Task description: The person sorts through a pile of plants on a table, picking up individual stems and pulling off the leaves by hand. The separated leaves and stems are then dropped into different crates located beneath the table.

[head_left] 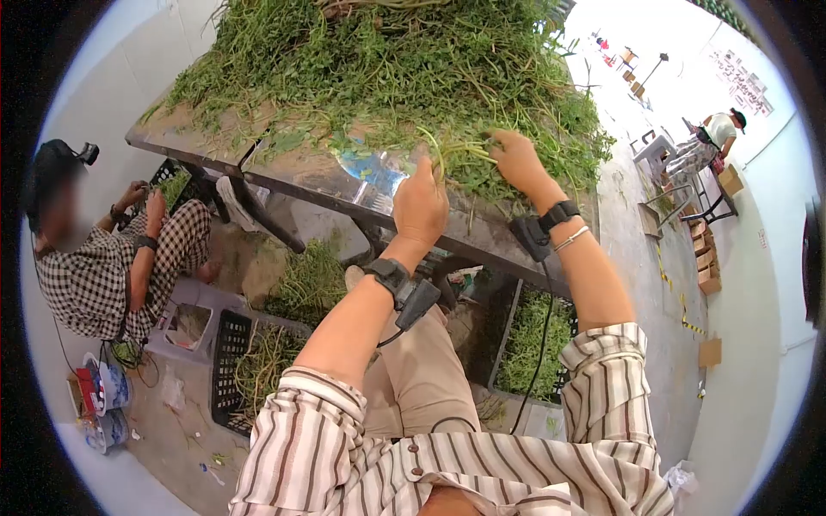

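Observation:
My left hand [421,205] is closed round the lower part of a small bunch of green leafy stems [463,151], just above the table's near edge. To its right, my right hand [520,163] pinches the other end of these stems, its fingertips partly hidden among the greens. Behind both hands a large heap of leafy greens [379,69] covers most of the table [301,176]. A blue and white printed patch [370,168] shows on the tabletop beside my left hand.
Under the table stand a black crate of greens [535,344] and another crate with stems [225,370]. A co-worker [112,249] sits at the left, handling greens. Another person [718,133] stands at the far right. Cables hang from my wrist straps.

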`<act>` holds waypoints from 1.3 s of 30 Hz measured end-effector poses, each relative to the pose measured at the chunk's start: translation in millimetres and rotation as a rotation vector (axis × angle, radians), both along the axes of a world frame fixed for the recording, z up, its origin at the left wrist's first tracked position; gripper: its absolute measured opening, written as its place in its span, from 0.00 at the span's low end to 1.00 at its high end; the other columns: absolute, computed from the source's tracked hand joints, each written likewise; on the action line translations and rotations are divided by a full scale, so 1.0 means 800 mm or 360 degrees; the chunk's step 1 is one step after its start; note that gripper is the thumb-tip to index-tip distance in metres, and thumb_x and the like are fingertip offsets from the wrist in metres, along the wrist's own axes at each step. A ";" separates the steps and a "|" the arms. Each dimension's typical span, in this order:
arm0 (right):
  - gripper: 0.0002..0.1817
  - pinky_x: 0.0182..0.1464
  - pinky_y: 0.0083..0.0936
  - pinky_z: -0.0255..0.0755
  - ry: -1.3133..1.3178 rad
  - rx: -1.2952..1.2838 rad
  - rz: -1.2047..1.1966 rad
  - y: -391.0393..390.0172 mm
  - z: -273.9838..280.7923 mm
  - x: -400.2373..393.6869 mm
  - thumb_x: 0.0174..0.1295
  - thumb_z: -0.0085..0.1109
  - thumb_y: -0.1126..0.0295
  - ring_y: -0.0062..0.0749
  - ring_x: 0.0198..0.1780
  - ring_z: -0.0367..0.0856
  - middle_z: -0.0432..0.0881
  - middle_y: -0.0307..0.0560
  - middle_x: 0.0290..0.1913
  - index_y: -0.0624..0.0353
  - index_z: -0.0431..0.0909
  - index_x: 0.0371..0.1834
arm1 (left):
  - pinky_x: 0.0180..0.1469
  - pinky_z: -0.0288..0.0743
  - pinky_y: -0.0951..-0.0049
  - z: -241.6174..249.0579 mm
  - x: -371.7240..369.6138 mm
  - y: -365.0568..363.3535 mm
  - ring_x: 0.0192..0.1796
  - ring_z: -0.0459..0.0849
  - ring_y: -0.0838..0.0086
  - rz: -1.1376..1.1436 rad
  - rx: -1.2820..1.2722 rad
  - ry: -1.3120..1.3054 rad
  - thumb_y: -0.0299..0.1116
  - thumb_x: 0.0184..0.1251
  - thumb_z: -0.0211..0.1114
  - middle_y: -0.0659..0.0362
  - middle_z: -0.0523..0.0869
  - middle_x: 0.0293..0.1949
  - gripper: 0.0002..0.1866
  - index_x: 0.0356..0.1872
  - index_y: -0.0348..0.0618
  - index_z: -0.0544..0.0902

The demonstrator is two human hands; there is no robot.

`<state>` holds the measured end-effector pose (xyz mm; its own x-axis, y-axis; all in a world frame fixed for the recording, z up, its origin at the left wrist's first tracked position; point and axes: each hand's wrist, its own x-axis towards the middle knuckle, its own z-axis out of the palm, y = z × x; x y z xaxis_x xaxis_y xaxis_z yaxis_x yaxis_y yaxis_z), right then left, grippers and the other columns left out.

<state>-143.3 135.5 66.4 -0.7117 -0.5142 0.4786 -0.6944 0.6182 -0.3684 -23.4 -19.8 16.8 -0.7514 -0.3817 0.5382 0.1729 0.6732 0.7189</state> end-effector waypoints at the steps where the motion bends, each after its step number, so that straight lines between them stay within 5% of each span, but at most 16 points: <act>1: 0.16 0.50 0.43 0.70 -0.0023 0.0127 -0.0019 -0.006 0.000 -0.001 0.56 0.51 0.73 0.58 0.45 0.75 0.77 0.64 0.41 0.62 0.78 0.48 | 0.32 0.67 0.47 0.001 0.001 0.000 0.30 0.76 0.45 -0.0009 0.0016 -0.0017 0.29 0.63 0.55 0.45 0.78 0.23 0.06 0.38 0.40 0.71; 8: 0.10 0.50 0.45 0.70 0.0025 0.0667 0.0041 -0.004 0.003 -0.015 0.55 0.51 0.73 0.58 0.46 0.75 0.77 0.63 0.39 0.65 0.78 0.38 | 0.31 0.67 0.48 -0.004 0.001 0.001 0.29 0.75 0.45 0.0002 -0.0023 0.0016 0.29 0.62 0.55 0.45 0.78 0.22 0.07 0.39 0.39 0.71; 23: 0.04 0.47 0.42 0.72 0.0120 0.0812 0.0101 0.005 0.004 -0.001 0.54 0.50 0.77 0.55 0.43 0.76 0.76 0.58 0.37 0.66 0.74 0.30 | 0.32 0.68 0.50 0.002 0.001 0.002 0.30 0.76 0.47 0.0016 -0.0029 -0.0018 0.29 0.63 0.55 0.45 0.78 0.23 0.07 0.39 0.39 0.71; 32: 0.13 0.43 0.44 0.69 0.0000 0.0145 -0.0232 0.010 0.031 -0.004 0.51 0.56 0.66 0.58 0.39 0.74 0.75 0.62 0.31 0.68 0.71 0.26 | 0.33 0.68 0.48 0.004 0.001 0.002 0.31 0.76 0.46 0.0000 -0.0060 -0.0112 0.29 0.62 0.56 0.45 0.80 0.25 0.07 0.39 0.39 0.71; 36: 0.18 0.40 0.40 0.71 -0.0115 -0.0333 -0.0246 0.011 0.043 -0.005 0.51 0.58 0.63 0.55 0.35 0.76 0.79 0.62 0.31 0.69 0.78 0.36 | 0.35 0.68 0.48 -0.007 -0.004 0.000 0.32 0.76 0.45 -0.0008 -0.0040 -0.0106 0.28 0.61 0.57 0.45 0.80 0.26 0.08 0.40 0.38 0.71; 39: 0.17 0.42 0.39 0.71 -0.0731 -0.1109 -0.0287 0.040 0.067 -0.019 0.50 0.57 0.70 0.56 0.38 0.76 0.79 0.63 0.37 0.66 0.78 0.43 | 0.29 0.65 0.49 -0.006 -0.007 0.000 0.28 0.74 0.46 0.0013 -0.0054 0.0095 0.33 0.69 0.54 0.43 0.76 0.24 0.09 0.41 0.38 0.72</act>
